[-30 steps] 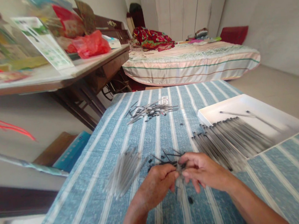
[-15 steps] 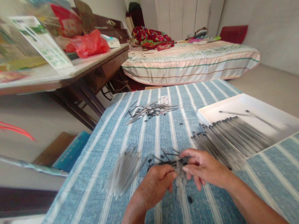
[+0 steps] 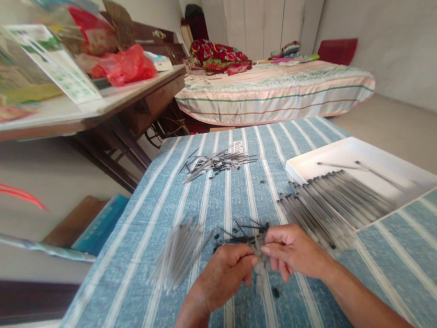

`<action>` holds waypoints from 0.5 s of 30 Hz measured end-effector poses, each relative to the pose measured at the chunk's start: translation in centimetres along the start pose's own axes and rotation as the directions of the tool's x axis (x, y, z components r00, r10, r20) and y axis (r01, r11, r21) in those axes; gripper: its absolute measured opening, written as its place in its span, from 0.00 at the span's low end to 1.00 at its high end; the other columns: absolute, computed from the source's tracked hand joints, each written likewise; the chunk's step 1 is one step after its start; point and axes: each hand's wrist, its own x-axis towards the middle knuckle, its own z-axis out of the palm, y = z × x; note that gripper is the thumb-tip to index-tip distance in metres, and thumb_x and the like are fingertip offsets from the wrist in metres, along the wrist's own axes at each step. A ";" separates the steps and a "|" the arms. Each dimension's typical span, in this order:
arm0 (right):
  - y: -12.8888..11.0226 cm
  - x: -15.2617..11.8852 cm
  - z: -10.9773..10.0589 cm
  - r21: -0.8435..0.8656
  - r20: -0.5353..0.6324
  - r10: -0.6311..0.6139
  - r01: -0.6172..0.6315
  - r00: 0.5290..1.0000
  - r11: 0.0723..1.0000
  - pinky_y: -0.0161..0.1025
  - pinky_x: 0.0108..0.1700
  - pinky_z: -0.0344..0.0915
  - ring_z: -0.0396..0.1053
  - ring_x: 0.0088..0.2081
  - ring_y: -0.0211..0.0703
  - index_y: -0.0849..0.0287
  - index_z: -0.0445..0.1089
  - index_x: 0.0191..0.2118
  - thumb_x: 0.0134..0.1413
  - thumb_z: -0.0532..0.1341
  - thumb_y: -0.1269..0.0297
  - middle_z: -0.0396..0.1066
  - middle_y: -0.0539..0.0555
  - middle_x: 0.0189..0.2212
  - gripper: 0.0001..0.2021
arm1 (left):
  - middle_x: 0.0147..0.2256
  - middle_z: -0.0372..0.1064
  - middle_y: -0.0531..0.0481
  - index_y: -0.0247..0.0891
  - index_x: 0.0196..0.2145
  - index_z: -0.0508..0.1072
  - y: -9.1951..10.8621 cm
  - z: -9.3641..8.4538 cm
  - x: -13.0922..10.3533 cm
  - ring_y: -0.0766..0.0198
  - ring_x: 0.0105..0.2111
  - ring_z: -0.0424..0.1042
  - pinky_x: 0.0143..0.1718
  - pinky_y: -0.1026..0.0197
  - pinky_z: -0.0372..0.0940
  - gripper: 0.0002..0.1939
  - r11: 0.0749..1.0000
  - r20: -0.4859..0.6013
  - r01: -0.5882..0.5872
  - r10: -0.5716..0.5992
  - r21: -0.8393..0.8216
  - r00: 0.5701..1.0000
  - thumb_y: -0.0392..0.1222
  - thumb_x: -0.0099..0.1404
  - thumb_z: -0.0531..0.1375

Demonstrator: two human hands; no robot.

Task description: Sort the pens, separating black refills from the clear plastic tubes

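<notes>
Over the striped tablecloth my left hand [image 3: 225,271] and my right hand [image 3: 297,252] meet, thumbs and fingers pinched together almost tip to tip. Whatever sits between their fingertips is too small and blurred to name. Just beyond them lies a pile of small black pen parts [image 3: 231,240], partly hidden by the hands. Clear pen barrels [image 3: 181,250] are heaped to the left of my left hand. Dark-tipped pens [image 3: 306,212] lie side by side to the right, some resting over the box edge. A small black piece [image 3: 276,292] lies below my hands.
A shallow white box [image 3: 397,175] with a few thin pens inside stands at the right. Farther back is a scattered heap of thin refills [image 3: 222,161]. A side table [image 3: 117,104] with bags on it borders the left, and a bed [image 3: 273,92] stands behind.
My right hand's fingers have closed in from a looser pose, and its fingertips have come nearer my left hand. The camera has shifted slightly; the piles look unchanged.
</notes>
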 end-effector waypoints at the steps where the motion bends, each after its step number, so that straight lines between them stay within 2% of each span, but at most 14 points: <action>1: 0.0 -0.1 -0.2 0.024 0.013 -0.013 0.012 1.000 1.000 0.25 0.13 0.52 0.63 0.12 0.31 0.61 0.60 0.26 0.50 0.56 0.53 0.66 0.46 0.16 0.15 | 0.18 0.61 0.55 0.36 0.20 0.65 -0.1 -0.1 -0.1 0.72 0.17 0.56 0.19 0.69 0.51 0.15 1.000 0.021 0.008 -0.007 -0.020 1.000 0.43 0.61 0.48; 4: -0.4 -0.5 -1.6 0.093 -0.008 -0.049 0.050 0.999 0.994 0.26 0.13 0.53 0.64 0.12 0.32 0.62 0.61 0.26 0.49 0.57 0.55 0.68 0.48 0.17 0.13 | 0.18 0.61 0.55 0.36 0.22 0.66 -0.7 -1.0 -0.8 0.72 0.16 0.55 0.18 0.68 0.50 0.14 0.997 0.034 0.042 -0.040 -0.066 0.999 0.44 0.60 0.50; 6: -0.8 -0.9 -3.2 0.121 -0.151 -0.061 0.080 0.987 0.989 0.26 0.13 0.52 0.63 0.11 0.31 0.62 0.61 0.25 0.49 0.58 0.56 0.68 0.48 0.16 0.13 | 0.18 0.61 0.55 0.36 0.24 0.68 -1.4 -2.0 -1.4 0.71 0.16 0.56 0.18 0.68 0.50 0.12 0.993 -0.036 0.095 -0.098 -0.073 0.995 0.44 0.58 0.51; 7: -1.0 -1.1 -3.9 0.130 -0.261 -0.063 0.100 0.963 0.986 0.26 0.12 0.51 0.62 0.11 0.31 0.62 0.61 0.25 0.49 0.58 0.56 0.67 0.48 0.16 0.13 | 0.18 0.61 0.56 0.36 0.25 0.68 -1.8 -2.6 -1.6 0.71 0.16 0.57 0.18 0.68 0.51 0.11 0.990 -0.094 0.128 -0.134 -0.059 0.987 0.44 0.57 0.52; 9: -1.1 -1.4 -4.9 0.133 -0.459 -0.060 0.135 0.886 0.982 0.27 0.12 0.51 0.59 0.10 0.30 0.61 0.61 0.24 0.48 0.59 0.57 0.66 0.47 0.15 0.13 | 0.17 0.60 0.56 0.36 0.24 0.68 -2.7 -3.5 -1.8 0.69 0.17 0.58 0.19 0.67 0.51 0.09 0.983 -0.242 0.184 -0.172 0.028 0.955 0.43 0.55 0.53; 11: -0.9 -1.7 -5.0 0.099 -0.574 -0.050 0.130 0.817 0.987 0.27 0.12 0.51 0.59 0.10 0.30 0.61 0.61 0.24 0.48 0.58 0.57 0.65 0.47 0.15 0.13 | 0.17 0.59 0.56 0.37 0.20 0.66 -3.5 -4.3 -1.8 0.67 0.19 0.60 0.22 0.66 0.51 0.09 0.948 -0.394 0.255 -0.164 0.190 0.905 0.42 0.54 0.54; 13: -0.5 -2.0 -4.2 -0.001 -0.580 -0.055 0.067 0.813 0.998 0.28 0.12 0.51 0.59 0.10 0.31 0.60 0.62 0.26 0.50 0.57 0.55 0.65 0.46 0.15 0.12 | 0.17 0.60 0.54 0.37 0.18 0.64 -4.0 -4.7 -1.5 0.65 0.21 0.62 0.23 0.65 0.51 0.10 0.861 -0.501 0.374 -0.169 0.343 0.849 0.42 0.54 0.54; 15: -0.2 -2.4 -3.1 -0.207 -0.518 -0.088 -0.025 0.851 0.978 0.29 0.14 0.53 0.60 0.11 0.32 0.60 0.64 0.25 0.52 0.54 0.55 0.64 0.46 0.15 0.14 | 0.20 0.63 0.52 0.38 0.21 0.65 -4.4 -4.9 -1.2 0.63 0.23 0.64 0.24 0.64 0.51 0.08 0.751 -0.564 0.505 -0.216 0.426 0.797 0.42 0.54 0.53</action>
